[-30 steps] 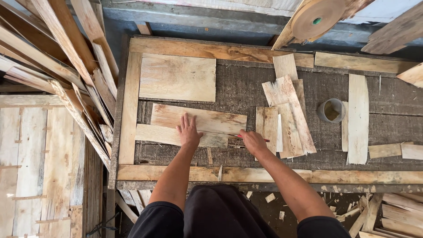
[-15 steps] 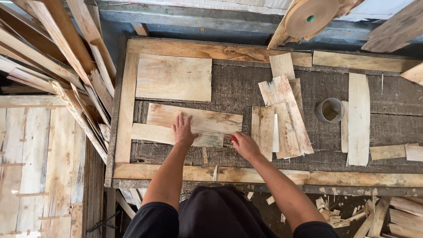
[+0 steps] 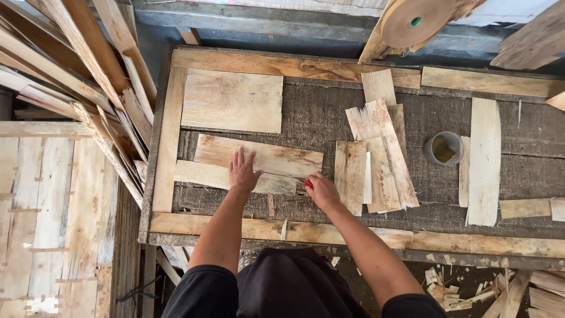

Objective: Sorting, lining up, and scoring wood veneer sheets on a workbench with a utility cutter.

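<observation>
While left hand [image 3: 242, 174] flattens veneer sheets [image 3: 259, 165], right hand [image 3: 321, 189] at their edge

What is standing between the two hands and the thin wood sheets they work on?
Nothing visible. The left hand lies flat on the overlapping veneer sheets, and the right hand, holding a small red tool, touches their right end.

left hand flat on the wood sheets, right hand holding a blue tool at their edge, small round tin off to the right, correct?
Not quite: the tool is red, not blue, as the head view shows. The left hand lies flat on the wood sheets, the right hand holds it, and the tin sits right.
</observation>
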